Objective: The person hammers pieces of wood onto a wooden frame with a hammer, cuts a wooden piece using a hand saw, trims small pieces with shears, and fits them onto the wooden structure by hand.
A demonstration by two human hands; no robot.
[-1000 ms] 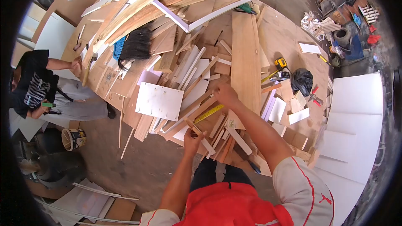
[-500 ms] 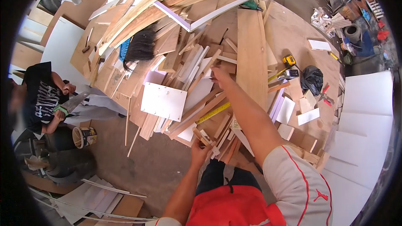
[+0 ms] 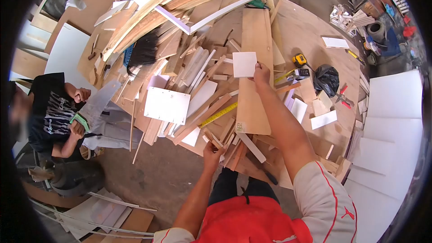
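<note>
My right hand (image 3: 261, 74) grips a small white square board (image 3: 244, 64) by its right edge, holding it over the long wooden plank (image 3: 254, 103). My left hand (image 3: 212, 156) is closed around some small wood pieces (image 3: 215, 140) at the table's near edge. Between the hands, an extended yellow tape measure blade (image 3: 218, 115) lies across the scraps. A larger white board with dark dots (image 3: 167, 105) rests on the pile to the left.
On the table's right are a yellow tape measure (image 3: 299, 60), a black plastic bag (image 3: 326, 81) and red-handled pliers (image 3: 344, 96). A brush with black bristles (image 3: 143, 50) lies on the pile. At left, a person (image 3: 54, 112) holds a handsaw (image 3: 96, 108).
My right hand has lifted the white square board from the scrap pile and moved it right, over the plank. My left hand has barely moved. The person's saw has shifted.
</note>
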